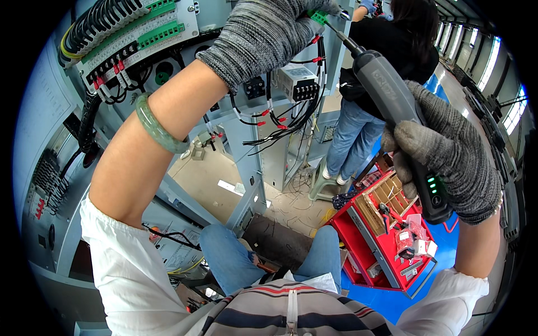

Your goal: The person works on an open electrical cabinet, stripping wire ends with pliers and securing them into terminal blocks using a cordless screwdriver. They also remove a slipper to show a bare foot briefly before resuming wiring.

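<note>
We see the left hand, in a grey knitted glove, raised high toward the top of the open metal cabinet, the bare forearm slanting up from the white sleeve with a green bangle round the wrist. Its fingers are curled together around a small green connector at the upper edge of the view; how firmly they pinch it we cannot tell, since the glove hides the fingertips.

The right hand, also gloved in grey, is wrapped tight around the lower body of a grey electric screwdriver. The tool tilts up and to the left, its thin bit reaching the green connector just beside the left hand. Small green lights glow on the handle below the fingers.

Inside the cabinet, rows of green terminal blocks sit at the upper left, with black wires ending in red sleeves hanging beneath. A white rectangular unit is mounted near the wires.

Down on the blue floor lies a red toolbox, open, with wooden dividers and small clear packets with red and white contents near its right end. Another person in black top and jeans stands behind the screwdriver.
</note>
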